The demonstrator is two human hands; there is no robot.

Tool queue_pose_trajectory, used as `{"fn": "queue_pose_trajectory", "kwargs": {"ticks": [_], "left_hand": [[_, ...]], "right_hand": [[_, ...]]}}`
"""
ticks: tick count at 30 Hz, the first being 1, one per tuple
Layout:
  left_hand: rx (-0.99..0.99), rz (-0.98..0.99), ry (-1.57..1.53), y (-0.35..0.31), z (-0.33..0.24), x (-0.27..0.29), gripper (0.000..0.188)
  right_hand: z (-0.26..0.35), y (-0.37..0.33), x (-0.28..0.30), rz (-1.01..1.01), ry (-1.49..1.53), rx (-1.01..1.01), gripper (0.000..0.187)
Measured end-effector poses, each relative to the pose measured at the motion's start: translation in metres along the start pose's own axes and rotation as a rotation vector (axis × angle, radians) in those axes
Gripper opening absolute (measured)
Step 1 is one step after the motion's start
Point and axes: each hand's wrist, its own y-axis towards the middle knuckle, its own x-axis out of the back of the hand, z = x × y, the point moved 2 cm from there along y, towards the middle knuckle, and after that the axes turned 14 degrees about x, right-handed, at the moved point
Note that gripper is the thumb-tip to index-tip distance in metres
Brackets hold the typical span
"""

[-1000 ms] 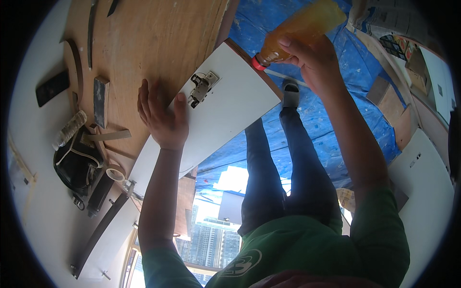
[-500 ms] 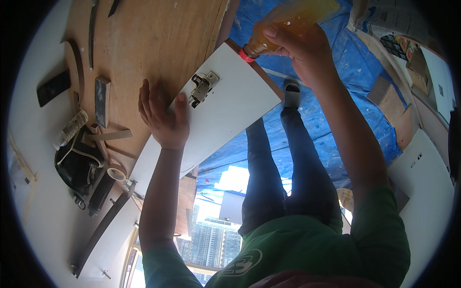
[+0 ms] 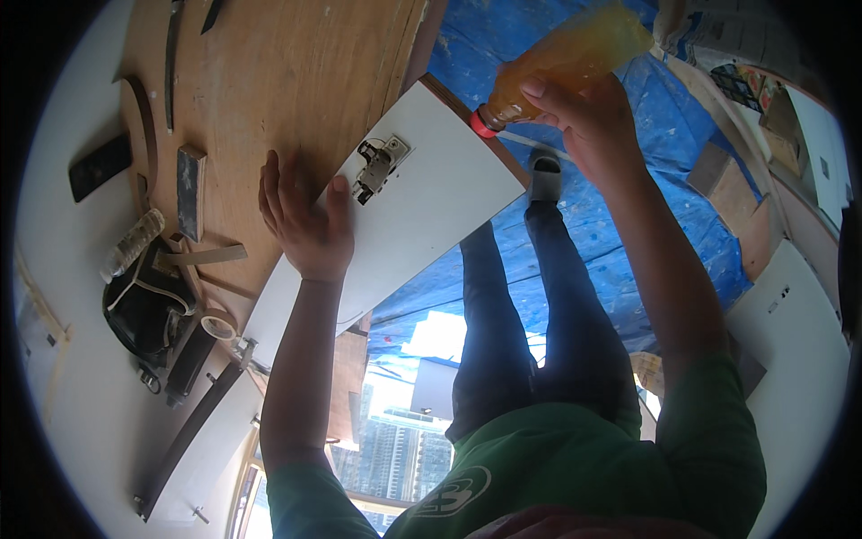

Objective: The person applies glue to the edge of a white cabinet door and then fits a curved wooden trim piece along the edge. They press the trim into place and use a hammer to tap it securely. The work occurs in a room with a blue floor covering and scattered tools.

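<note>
My right hand (image 3: 600, 126) is wrapped around a soft clear plastic bottle (image 3: 584, 56) of amber liquid. The bottle is tilted, its red cap end (image 3: 483, 123) down at the brown edge (image 3: 499, 153) of a white cabinet door (image 3: 449, 184). Whether the cap touches that edge or is just off it, I cannot tell. Near the door's far left side lies my left hand (image 3: 310, 220), fingers stretched over the wooden worktop and thumb on the white face. A metal cup hinge (image 3: 377, 169) is fixed to the door, just right of the thumb.
On the wooden worktop (image 3: 287, 72) lie a sanding block (image 3: 190, 191) and dark edging strips (image 3: 172, 72). A phone (image 3: 101, 167), a black bag (image 3: 148, 305) and a tape roll (image 3: 218, 324) are at the left. Blue sheeting (image 3: 664, 207) covers the floor.
My right hand and the bottle have shifted a little right and down, the red cap following along the door's brown edge. My left hand and the door stay put.
</note>
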Motion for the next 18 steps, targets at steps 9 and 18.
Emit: {"fn": "queue_pose_trajectory", "kwargs": {"ticks": [9, 18], "left_hand": [[-0.002, 0.003, -0.008, 0.002, -0.001, -0.001, 0.069], [-0.002, -0.003, -0.001, 0.0, 0.0, 0.0, 0.069]], "right_hand": [[-0.009, 0.052, -0.029, -0.049, 0.24, 0.001, 0.032], [-0.002, 0.0, 0.004, -0.009, 0.018, 0.008, 0.058]]}}
